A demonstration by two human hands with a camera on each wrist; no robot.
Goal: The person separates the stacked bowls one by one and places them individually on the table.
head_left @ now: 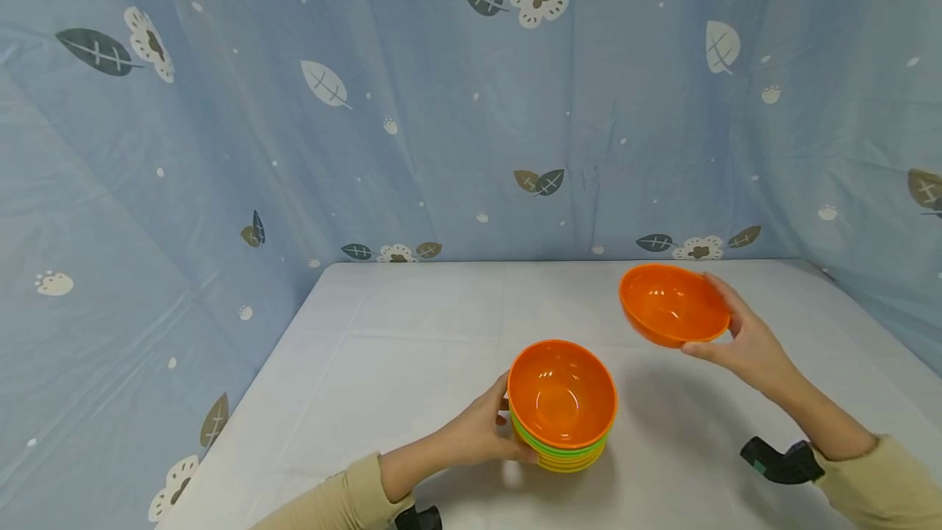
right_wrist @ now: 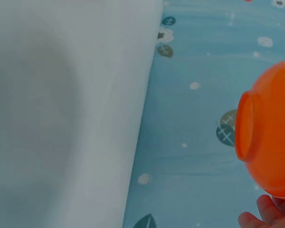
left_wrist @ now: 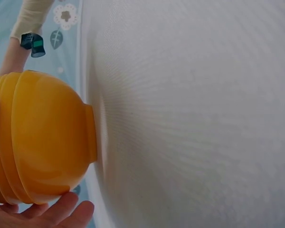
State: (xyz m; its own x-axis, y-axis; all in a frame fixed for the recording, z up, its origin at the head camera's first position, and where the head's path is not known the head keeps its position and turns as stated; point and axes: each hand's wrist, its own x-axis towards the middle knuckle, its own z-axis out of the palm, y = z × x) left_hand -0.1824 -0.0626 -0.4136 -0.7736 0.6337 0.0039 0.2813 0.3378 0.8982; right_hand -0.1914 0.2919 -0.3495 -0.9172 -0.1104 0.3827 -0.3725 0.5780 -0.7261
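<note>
Likely stacking: right hand (head_left: 753,354) pinches round orange plastic bowl (head_left: 671,307), best lowered into nested orange-green-yellow plastic bowls (head_left: 562,407) left hand (head_left: 482,433) grips

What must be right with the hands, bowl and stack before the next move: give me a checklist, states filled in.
1. Right hand grips bowl: ok, at its rim.
2. Left hand grips stack: ok, at its side.
3. Stack open on top: ok, nothing lies inside.
4. Bowl over stack, if it is to nest there: not ok, it is off to the right.
5. Stack's base on table: cannot tell, contact is unclear.
</note>
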